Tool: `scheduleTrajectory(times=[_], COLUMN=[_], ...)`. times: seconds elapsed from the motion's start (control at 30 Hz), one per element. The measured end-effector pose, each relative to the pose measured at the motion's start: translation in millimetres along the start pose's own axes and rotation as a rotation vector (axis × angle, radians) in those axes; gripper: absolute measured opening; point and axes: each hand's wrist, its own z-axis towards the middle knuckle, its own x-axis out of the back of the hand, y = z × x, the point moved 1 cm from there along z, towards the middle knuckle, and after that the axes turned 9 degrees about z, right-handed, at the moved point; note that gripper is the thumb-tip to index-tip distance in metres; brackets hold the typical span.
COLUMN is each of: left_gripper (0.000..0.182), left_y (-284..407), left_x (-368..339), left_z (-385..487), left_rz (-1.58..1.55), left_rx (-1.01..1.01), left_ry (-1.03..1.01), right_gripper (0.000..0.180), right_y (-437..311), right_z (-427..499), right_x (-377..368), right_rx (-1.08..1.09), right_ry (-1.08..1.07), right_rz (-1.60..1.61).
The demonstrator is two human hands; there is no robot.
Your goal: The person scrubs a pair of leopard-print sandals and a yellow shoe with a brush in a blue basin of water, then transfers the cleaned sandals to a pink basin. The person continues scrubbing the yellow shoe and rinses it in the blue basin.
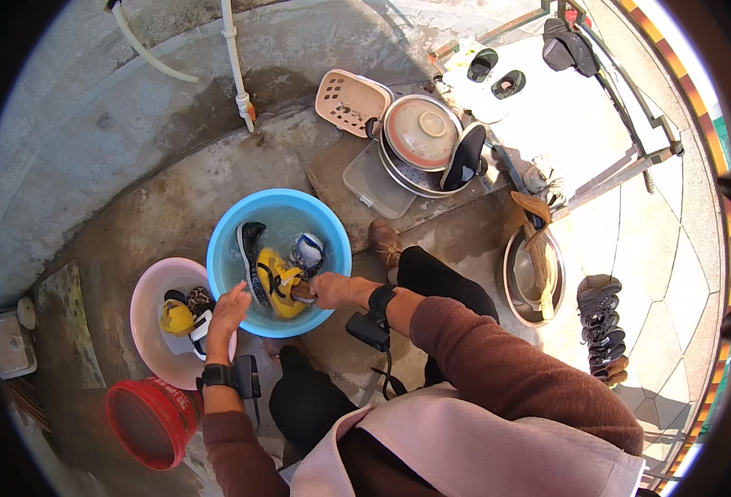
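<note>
Before me stands a light blue plastic basin (340, 248) of cloudy water. A yellow shoe (273, 279) with dark laces lies in it, beside a black shoe (249, 248) and a blue-and-white shoe (308, 250). At the basin's right rim my right hand (331, 290) grips a wooden-backed brush (303, 291), which touches the yellow shoe. My left hand (232, 307) is over the basin's left rim, its fingers apart, with nothing seen in it. A pink basin (148, 341) at the left holds a yellow shoe (177, 318) and other footwear.
A red bucket (148, 422) is at the lower left. Beyond the blue basin are a lidded pot (421, 132), a pink plastic basket (353, 102) and a black shoe (465, 156). On my right are a metal basin (507, 292) and a row of dark shoes (600, 323).
</note>
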Motion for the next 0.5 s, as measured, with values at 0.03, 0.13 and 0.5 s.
scheduleTrajectory(times=[0.03,0.13,0.5], left_gripper=[0.048,0.036,0.048], left_y=[10,47,156], left_x=[7,29,5], left_z=[-12,-39,-127], left_rz=[0.033,0.425,0.434], left_rx=[-0.015,-0.168,-0.406], left_ry=[0.065,0.227,0.335], right_gripper=[0.029,0.034,0.025], right_y=[-6,-22,-115], right_z=[-8,-34,-142], right_x=[6,24,122], right_rx=[0.013,0.054,0.224], right_ry=[0.014,0.087,0.494], right_rz=[0.008,0.072,0.28])
